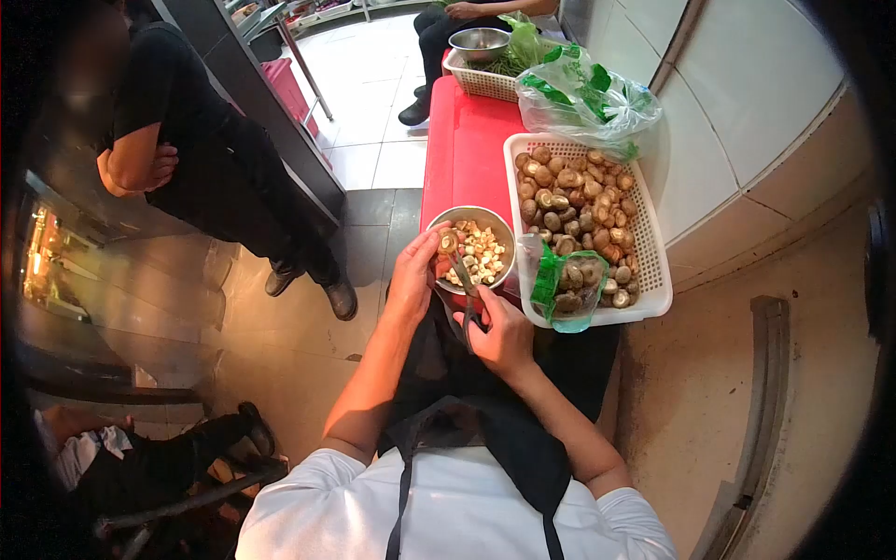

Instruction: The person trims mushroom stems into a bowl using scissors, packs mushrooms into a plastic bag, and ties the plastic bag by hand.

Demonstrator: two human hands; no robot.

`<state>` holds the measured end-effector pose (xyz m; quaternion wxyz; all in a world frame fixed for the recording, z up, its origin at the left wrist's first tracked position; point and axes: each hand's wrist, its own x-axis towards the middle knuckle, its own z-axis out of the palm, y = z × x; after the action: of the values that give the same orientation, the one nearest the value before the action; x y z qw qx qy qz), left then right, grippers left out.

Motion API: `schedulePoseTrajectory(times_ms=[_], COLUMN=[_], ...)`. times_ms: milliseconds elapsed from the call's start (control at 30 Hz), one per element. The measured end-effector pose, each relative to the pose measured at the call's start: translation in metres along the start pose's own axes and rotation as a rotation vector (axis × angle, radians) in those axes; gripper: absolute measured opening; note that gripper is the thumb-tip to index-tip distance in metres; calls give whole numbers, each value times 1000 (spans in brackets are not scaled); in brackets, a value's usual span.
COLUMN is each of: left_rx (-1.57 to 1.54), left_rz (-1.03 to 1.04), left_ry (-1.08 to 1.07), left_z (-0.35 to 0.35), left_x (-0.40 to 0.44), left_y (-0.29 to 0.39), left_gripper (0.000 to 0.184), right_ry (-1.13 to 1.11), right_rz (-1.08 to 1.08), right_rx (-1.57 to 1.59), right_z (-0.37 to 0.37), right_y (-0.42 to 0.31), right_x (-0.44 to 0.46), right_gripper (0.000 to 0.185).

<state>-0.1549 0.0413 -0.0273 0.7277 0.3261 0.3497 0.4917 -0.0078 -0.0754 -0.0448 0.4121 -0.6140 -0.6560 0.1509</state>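
My left hand (413,271) pinches a mushroom (448,242) over the left rim of a metal bowl (509,233). In my right hand (504,334) is a pair of scissors (464,280), its blades reaching up to the mushroom. Pale cut mushroom stems (483,247) lie in the bowl below. To the right, a white plastic basket (656,280) holds many brown mushrooms (569,201). A clear and green plastic bag (571,289) with more mushrooms sits at the basket's near left corner.
The bowl and basket stand on a red surface (457,140) along a tiled wall (719,103). Farther back are a bag of greens (593,98) and another basket (481,82) bearing a metal bowl (479,42). People stand or sit at left, lower left and far back.
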Motion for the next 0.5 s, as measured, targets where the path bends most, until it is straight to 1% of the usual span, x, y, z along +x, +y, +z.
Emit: schedulePoseTrajectory(times_ms=[100, 200, 300, 400, 500], left_rx=[155, 381, 395, 435, 511], left_rz=[45, 124, 136, 121, 116], left_ry=[-14, 35, 39, 32, 22], left_z=[-8, -14, -20, -24, -27], left_x=[0, -1, 0, -1, 0], left_y=[-5, -12, -21, -23, -25], left_gripper=[37, 34, 33, 34, 36], right_ry=[-17, 33, 13, -10, -65], right_rz=[8, -39, -88, -112, -87], right_rx=[-27, -103, -210, -248, -231], right_z=[-1, 6, 6, 6, 15], right_y=[-3, 3, 6, 6, 15], right_x=[0, -2, -1, -1, -7], right_gripper=[54, 54, 55, 57, 59])
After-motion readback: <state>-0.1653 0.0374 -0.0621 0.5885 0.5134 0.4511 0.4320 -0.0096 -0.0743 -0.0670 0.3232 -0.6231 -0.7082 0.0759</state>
